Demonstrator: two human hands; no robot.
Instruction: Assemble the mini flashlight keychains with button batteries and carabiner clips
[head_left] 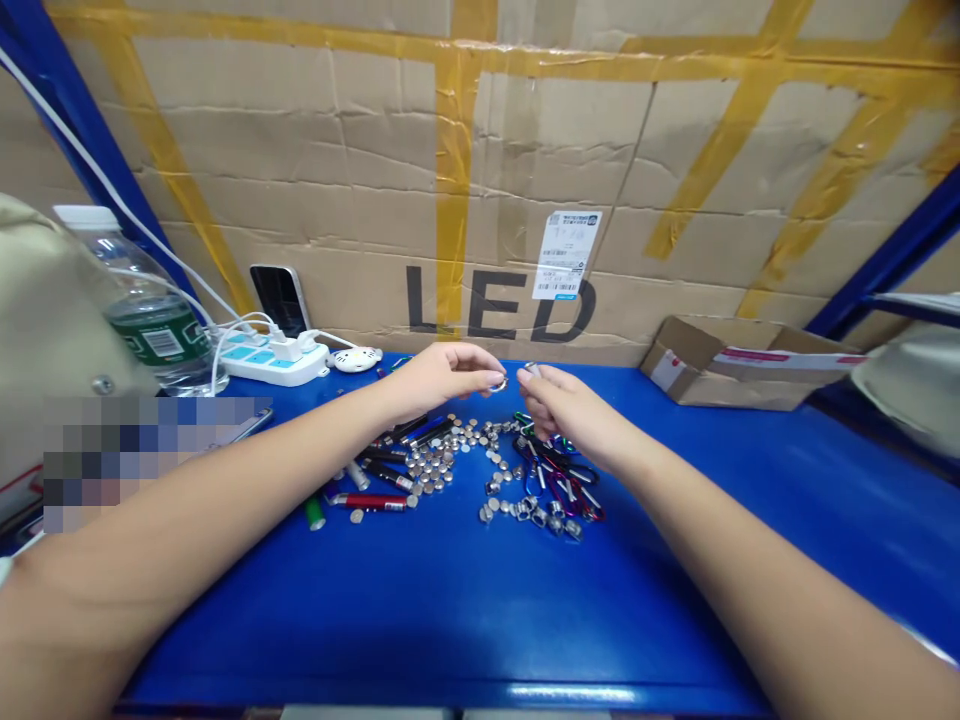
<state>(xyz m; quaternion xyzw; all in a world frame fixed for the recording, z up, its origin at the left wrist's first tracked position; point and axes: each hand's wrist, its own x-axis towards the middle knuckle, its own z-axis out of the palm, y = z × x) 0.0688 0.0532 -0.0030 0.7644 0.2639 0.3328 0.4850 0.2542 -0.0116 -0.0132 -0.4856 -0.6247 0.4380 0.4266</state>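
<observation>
My left hand (448, 380) is raised over the middle of the table, thumb and forefinger pinching a small shiny round metal piece (499, 384). Facing it, a short gap away, my right hand (556, 402) has its fingers curled round a small silvery piece (532, 369), mostly covered by the fingers. Below the hands lie many button cells (433, 466) in a loose pile. Pen-shaped torches, including a red one (373, 502), lie left of them. On the right is a heap of coloured carabiner clips (559, 475), with several silvery metal caps (553, 520) in front.
A white power strip (281, 360) with plugged-in cables stands at the back left, near a water bottle (161, 320) and a phone (279, 298) leaning on the cardboard wall (375, 180). An open cardboard box (742, 375) sits at the back right of the blue table (450, 620).
</observation>
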